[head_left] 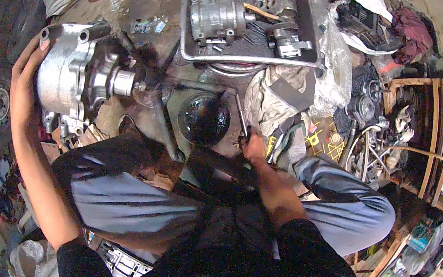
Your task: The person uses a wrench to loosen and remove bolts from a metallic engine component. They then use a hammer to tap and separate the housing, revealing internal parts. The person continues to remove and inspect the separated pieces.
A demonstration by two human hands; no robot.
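At the left, my left hand is wrapped around the outer end of a big silver compressor, its fingers curled over the casing. The compressor lies on its side, with its round hub and short shaft pointing right. In front of me my right hand is closed on a slim metal rod-shaped tool, whose far end leans away from me. That tip lies near a dark horizontal bar; I cannot tell whether they touch. Between my hands stands a round black bowl with dark, shiny contents.
Beyond my hands sits a grey tub holding another compressor and metal parts. Rags lie right of the bowl. A dark metal bar slants by my left leg. A wooden rack with parts stands far right.
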